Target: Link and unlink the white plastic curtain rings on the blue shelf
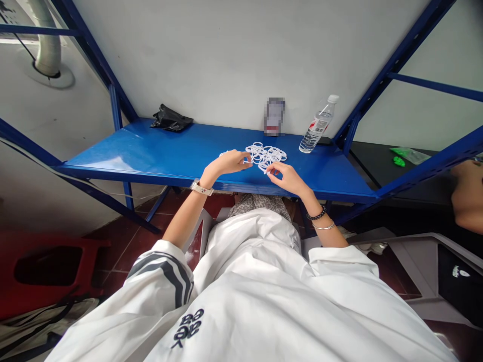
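A loose heap of thin white loops, which look like elastic hair ties, lies on the blue table in front of me. My left hand is at the heap's left edge, its thumb and fingers pinched on a bit of white loop. A little more white shows behind that hand, mostly hidden by it. At the heap's near right edge, my right hand pinches a white loop between thumb and forefinger. The two hands are apart, just above the front of the table.
Behind the heap, a blurred-out upright phone-like object leans on the wall. A water bottle stands to its right, beside a dark flat item. A crumpled black bag lies back left. Another person's arm shows at far right, near green pieces.
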### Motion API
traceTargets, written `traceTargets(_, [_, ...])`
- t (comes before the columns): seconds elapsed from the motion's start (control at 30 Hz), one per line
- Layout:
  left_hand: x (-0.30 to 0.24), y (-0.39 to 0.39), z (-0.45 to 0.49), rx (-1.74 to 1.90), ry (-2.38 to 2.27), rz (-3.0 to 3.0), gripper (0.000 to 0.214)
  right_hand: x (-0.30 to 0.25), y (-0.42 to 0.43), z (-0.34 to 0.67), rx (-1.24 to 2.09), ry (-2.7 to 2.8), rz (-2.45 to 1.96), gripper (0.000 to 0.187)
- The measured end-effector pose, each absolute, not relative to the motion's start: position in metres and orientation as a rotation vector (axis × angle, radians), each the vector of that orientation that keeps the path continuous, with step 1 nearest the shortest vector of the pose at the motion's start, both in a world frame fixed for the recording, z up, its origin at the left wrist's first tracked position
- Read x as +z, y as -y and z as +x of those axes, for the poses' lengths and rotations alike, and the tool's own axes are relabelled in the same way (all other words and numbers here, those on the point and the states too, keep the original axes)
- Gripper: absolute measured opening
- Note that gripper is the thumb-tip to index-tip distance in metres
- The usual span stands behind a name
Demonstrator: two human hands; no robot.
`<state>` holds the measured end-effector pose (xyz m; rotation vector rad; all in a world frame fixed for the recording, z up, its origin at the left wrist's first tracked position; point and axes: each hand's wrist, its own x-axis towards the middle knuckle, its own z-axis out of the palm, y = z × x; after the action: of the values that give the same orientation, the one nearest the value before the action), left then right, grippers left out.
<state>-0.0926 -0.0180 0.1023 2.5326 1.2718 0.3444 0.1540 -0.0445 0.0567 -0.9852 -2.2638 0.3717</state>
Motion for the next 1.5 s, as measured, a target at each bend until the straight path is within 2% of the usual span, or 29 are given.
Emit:
traceTargets(0.23, [0.115, 0.034, -0.091, 0.490, -0.919, 2.444, 0.052, 0.081, 0.071, 0.147, 0.315, 2.219, -0.730, 0.009])
traceTargets(0.5, [0.128, 0.053, -0.092, 0.525, -0.706, 2.361, 0.062, 0.103, 0.099, 0.141, 0.267, 2.200, -0.594, 0.012])
traceTargets(1.3, [0.128, 0.062, -0.078, 0.553, -0.699, 2.525, 0.042, 0.105, 0.107, 0.137, 0.205, 2.177, -0.580, 0.016])
traceTargets(1.5, [0.128, 0.064, -0.077, 0.567, -0.720, 2.538, 0.043, 0.103, 0.106, 0.137, 0.188, 2.168, -0.612, 0.014])
